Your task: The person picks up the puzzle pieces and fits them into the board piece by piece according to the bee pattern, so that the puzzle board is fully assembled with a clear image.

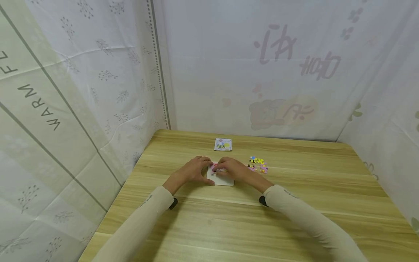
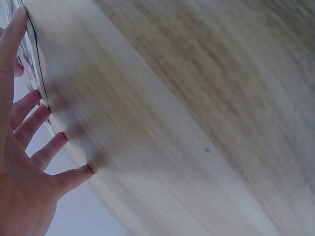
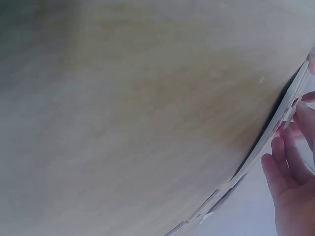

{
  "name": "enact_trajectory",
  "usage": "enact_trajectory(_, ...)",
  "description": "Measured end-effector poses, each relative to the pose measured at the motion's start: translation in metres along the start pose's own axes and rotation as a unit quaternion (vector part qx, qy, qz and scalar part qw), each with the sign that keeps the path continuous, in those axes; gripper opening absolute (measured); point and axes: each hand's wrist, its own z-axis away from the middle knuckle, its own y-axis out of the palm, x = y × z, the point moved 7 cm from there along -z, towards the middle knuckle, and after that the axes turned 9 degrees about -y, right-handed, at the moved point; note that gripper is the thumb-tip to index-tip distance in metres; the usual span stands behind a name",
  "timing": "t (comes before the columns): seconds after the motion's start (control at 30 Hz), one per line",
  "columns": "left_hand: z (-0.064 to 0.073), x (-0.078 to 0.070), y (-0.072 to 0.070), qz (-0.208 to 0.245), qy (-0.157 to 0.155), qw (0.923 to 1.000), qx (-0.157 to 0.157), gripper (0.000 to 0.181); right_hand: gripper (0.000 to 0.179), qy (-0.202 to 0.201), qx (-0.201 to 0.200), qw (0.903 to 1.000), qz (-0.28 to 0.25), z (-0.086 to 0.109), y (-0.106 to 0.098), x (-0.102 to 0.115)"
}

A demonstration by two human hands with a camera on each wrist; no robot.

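Observation:
A small white puzzle board point(image 1: 224, 180) lies on the table, with pink puzzle pieces point(image 1: 212, 166) at its far left part. My left hand point(image 1: 193, 170) spreads along the board's left side, thumb by the near edge and fingertips around the far left corner. In the left wrist view its fingers point(image 2: 30, 125) are fairly straight, some touching the tabletop. Over the board, my right hand point(image 1: 233, 169) pinches a thin puzzle piece point(image 3: 292, 117) between thumb and fingertips. The fingers hide part of the pink picture.
Several loose yellow, pink and black puzzle pieces point(image 1: 262, 168) lie to the right of the board. Behind it is a square picture card point(image 1: 223, 145) with a bee. Printed cloth point(image 1: 229, 72) hangs around the wooden table point(image 1: 209, 225).

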Motion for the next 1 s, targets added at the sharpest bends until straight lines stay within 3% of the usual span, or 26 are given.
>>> enact_trajectory(1.0, 0.003, 0.000, -0.001, 0.008, 0.000, 1.0000, 0.000, 0.091, 0.021, -0.005, 0.039, 0.9987, 0.034, -0.009, 0.012, 0.003)
